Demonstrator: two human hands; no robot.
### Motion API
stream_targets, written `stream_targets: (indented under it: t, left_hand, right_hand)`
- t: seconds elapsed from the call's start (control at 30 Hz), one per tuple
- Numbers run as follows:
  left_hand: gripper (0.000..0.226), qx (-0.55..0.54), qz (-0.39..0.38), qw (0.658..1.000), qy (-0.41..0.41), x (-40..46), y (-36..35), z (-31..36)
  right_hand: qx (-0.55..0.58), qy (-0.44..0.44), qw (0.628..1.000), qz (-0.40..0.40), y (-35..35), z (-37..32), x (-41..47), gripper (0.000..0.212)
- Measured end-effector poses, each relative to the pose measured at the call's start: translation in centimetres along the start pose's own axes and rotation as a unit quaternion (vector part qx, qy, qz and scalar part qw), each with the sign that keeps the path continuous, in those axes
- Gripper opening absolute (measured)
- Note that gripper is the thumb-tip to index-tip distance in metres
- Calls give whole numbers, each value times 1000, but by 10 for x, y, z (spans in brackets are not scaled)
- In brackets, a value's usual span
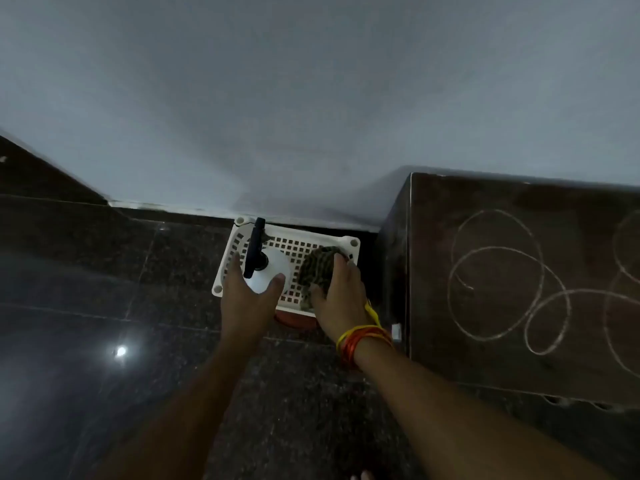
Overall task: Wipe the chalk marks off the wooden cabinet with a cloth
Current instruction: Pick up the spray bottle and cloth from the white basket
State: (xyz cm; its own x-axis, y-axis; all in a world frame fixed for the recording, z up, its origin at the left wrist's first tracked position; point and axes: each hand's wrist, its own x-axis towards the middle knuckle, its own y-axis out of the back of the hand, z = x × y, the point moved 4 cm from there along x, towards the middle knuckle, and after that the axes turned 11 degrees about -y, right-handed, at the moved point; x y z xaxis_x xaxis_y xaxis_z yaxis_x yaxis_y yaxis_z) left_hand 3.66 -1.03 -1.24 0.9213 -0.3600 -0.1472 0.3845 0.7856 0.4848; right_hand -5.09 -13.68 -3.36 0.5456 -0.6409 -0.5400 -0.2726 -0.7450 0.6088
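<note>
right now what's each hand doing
left hand: open, fingers spread around the white spray bottle, no grip yet.
right hand: on the striped cloth, grip cannot be told.

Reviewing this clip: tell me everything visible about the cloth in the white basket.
The cloth is a dark, striped or ribbed rag, bunched into a rumpled lump rather than folded. It lies at the right end of the white perforated plastic basket on the dark floor, beside the white spray bottle. The right hand rests on top of it, fingers curling over it. Its exact fabric is too dim to tell.
</note>
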Motion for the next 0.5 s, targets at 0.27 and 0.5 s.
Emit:
stream_targets:
  t: [0.27,0.5]
  left_hand:
    - [51,-65,-19,997,-37,31,-11,-9]
    - [38,-69,-33,997,-20,38,-13,-29]
  right_hand:
    - [-34,-25,999,-2,-20,6,40,69]
    - [-60,-15,998,-10,-35,13,51,70]
